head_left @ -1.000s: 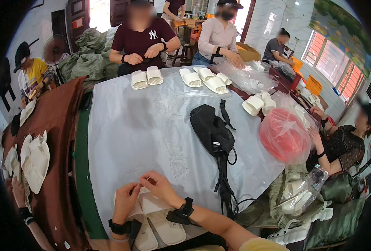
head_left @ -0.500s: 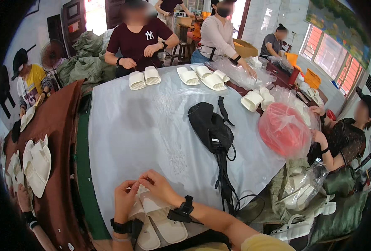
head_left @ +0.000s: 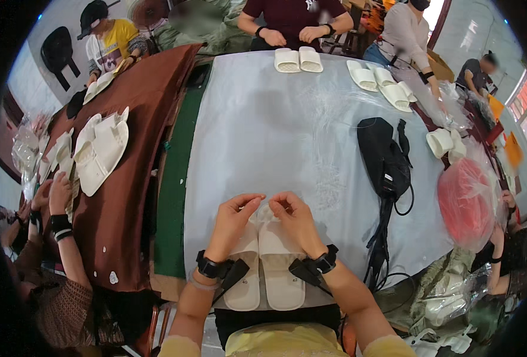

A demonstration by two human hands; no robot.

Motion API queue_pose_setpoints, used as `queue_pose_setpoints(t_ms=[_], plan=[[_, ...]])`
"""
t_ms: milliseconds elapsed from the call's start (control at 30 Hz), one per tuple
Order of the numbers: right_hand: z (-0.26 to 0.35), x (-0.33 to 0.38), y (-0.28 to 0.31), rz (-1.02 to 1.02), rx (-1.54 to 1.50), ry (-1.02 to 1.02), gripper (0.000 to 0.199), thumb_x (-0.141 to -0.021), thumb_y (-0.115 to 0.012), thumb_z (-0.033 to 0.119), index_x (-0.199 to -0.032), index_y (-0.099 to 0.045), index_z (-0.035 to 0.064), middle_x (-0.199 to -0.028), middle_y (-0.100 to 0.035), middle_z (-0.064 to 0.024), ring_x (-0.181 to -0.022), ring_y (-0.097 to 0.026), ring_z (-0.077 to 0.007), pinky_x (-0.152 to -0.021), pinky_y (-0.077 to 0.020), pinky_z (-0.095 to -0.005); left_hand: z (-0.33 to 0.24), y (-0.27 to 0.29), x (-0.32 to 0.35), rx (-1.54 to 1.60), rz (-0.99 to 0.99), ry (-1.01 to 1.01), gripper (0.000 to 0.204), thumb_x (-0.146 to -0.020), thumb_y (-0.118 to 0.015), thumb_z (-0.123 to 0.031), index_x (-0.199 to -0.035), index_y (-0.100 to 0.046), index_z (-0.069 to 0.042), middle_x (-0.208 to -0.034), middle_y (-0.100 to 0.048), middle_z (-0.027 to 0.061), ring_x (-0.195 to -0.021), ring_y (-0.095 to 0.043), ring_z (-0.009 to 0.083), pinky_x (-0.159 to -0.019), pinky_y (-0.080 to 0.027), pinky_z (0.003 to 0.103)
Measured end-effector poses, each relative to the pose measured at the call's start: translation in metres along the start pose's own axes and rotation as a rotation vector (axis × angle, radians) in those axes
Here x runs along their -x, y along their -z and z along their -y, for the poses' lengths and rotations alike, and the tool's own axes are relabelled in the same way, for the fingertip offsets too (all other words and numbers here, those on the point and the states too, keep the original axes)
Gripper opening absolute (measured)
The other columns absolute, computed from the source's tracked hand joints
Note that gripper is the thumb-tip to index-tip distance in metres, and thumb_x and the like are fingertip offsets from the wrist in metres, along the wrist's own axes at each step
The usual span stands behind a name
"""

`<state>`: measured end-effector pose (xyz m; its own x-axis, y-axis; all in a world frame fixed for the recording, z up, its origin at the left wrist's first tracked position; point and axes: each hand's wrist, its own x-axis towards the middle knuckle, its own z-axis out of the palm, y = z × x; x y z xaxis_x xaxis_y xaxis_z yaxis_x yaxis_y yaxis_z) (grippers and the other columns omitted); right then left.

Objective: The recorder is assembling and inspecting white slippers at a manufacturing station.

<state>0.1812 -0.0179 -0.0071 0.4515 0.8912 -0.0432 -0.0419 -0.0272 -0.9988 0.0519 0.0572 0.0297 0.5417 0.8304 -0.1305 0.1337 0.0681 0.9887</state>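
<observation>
A pair of cream slippers lies side by side at the near table edge, the left slipper and the right slipper with heels toward me. Above their toe ends, my left hand has thumb and forefinger pinched together. Close beside it, a small gap apart, my right hand is pinched in the same way. Whatever thin thing the fingertips may hold is too fine to make out. Both wrists wear black bands with a box on them. Several clear thin strands lie on the pale tabletop beyond my right hand.
A black bag with straps lies right of the strands. Cream slippers stand at the far edge, others farther right. A red bundle in clear plastic sits at right. Left is a brown-covered table with slippers and people working.
My view has swung left and downward, so the table and slippers appear shifted right. My hands, touching at the fingertips before, are now slightly apart over the slippers.
</observation>
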Motion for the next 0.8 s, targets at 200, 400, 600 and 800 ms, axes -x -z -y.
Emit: queue_pose_setpoints(t_ms=[200,400,600,800], plan=[[0.008,0.002,0.002,0.024,0.024,-0.048,0.018,-0.085,-0.057,0.019,-0.089,-0.057,0.0022,-0.071,-0.053,0.0006,-0.064,-0.047,-0.0068,-0.059,-0.0399,-0.0221,0.011,0.0,-0.005,-0.019,0.022,-0.07,0.02,-0.085,-0.058,-0.019,-0.097,-0.064,-0.005,-0.065,-0.049,-0.0095,-0.049,-0.031,-0.0015,-0.042,-0.022,0.016],[0.004,0.002,0.002,0.034,0.044,-0.011,0.019,-0.085,-0.057,0.021,-0.088,-0.056,0.0021,-0.068,-0.053,0.0011,-0.063,-0.046,-0.0064,-0.058,-0.0394,-0.0218,0.007,-0.001,-0.003,-0.01,0.024,-0.025,0.02,-0.085,-0.058,-0.018,-0.097,-0.064,-0.005,-0.063,-0.049,-0.0095,-0.048,-0.031,-0.0016,-0.041,-0.021,0.016],[0.006,0.002,0.003,0.027,0.016,-0.036,0.02,-0.086,-0.056,0.021,-0.09,-0.057,0.0013,-0.069,-0.054,0.0008,-0.063,-0.046,-0.0063,-0.058,-0.0394,-0.0216,0.004,-0.002,-0.003,0.018,0.015,0.0,0.02,-0.085,-0.058,-0.018,-0.099,-0.065,-0.005,-0.062,-0.048,-0.01,-0.047,-0.03,-0.0017,-0.041,-0.02,0.016],[-0.004,-0.001,0.002,0.028,0.017,-0.007,0.021,-0.086,-0.055,0.021,-0.093,-0.057,0.0005,-0.071,-0.055,0.0004,-0.064,-0.047,-0.0062,-0.059,-0.0404,-0.0214,0.003,-0.003,-0.002,-0.029,0.012,-0.007,0.02,-0.085,-0.057,-0.017,-0.098,-0.065,-0.004,-0.063,-0.049,-0.0096,-0.047,-0.03,-0.0014,-0.041,-0.02,0.017]])
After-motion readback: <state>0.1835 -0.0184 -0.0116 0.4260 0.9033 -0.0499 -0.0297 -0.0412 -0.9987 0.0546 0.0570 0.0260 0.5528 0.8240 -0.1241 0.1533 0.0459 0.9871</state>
